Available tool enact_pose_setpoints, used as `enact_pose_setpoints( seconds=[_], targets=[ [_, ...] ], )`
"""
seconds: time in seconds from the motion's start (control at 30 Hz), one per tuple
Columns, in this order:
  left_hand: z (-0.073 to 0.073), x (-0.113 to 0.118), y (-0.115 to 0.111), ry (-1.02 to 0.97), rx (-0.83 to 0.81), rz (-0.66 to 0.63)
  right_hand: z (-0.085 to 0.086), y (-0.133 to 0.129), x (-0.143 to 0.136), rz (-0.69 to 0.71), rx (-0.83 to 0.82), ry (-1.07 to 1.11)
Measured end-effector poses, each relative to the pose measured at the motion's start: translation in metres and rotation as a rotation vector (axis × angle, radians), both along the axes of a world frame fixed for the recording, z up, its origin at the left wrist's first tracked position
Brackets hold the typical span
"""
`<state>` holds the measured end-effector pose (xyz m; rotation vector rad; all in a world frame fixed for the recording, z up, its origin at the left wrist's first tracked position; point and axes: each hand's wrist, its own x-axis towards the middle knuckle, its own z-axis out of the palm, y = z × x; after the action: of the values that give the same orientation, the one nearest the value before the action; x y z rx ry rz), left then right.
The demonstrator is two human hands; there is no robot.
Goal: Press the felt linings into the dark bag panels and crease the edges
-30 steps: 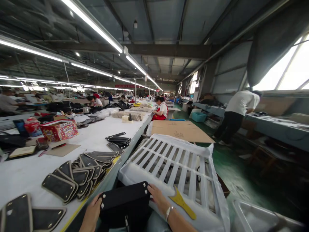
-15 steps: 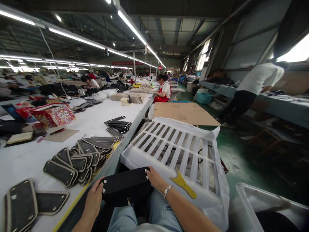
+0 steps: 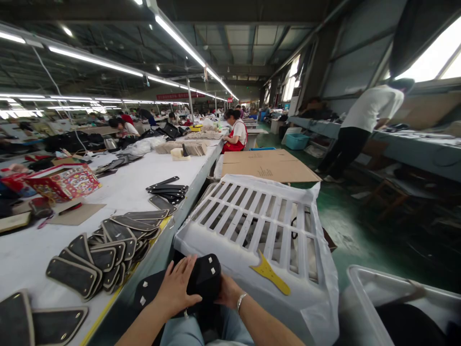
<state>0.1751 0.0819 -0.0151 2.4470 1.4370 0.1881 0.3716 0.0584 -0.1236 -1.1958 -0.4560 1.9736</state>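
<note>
Folding the black panel (image 3: 201, 278) over, both hands clasp it: left hand (image 3: 176, 288) on top, right hand (image 3: 225, 292) beneath, stacked pieces (image 3: 104, 250) at ten o'clock untouched.

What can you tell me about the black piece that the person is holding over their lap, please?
The black piece looks like stiff felt or fabric, folded or curved into a rounded shape, with small white tabs along its edges. It sits low over the lap, beside the white slatted crate. The left hand lies on top with fingers spread; the right hand supports it from the other side. Its underside is hidden.
</note>
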Motion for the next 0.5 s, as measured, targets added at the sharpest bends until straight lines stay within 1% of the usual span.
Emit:
enact_pose_setpoints(
  seconds=[0.03, 0.1, 0.23, 0.3, 0.43, 0.5],
  targets=[
    [0.002, 0.007, 0.003, 0.031, -0.027, -0.025, -0.005, -0.001, -0.002, -0.016, -0.046, 0.06],
    [0.004, 0.015, 0.009, 0.051, -0.043, -0.04, -0.011, -0.004, -0.002, -0.066, -0.087, 0.103],
    [0.007, 0.016, 0.016, 0.018, -0.021, -0.041, -0.021, -0.01, 0.001, -0.14, -0.1, 0.192],
    [0.008, 0.016, 0.017, -0.002, -0.018, -0.034, -0.025, -0.009, 0.001, -0.157, -0.1, 0.227],
    [0.008, 0.019, 0.017, -0.001, -0.012, -0.026, -0.032, 0.009, 0.0, -0.157, -0.09, 0.231],
    [0.008, 0.019, 0.015, -0.004, 0.005, -0.025, -0.033, 0.019, 0.0, -0.147, -0.044, 0.205]
  ],
)
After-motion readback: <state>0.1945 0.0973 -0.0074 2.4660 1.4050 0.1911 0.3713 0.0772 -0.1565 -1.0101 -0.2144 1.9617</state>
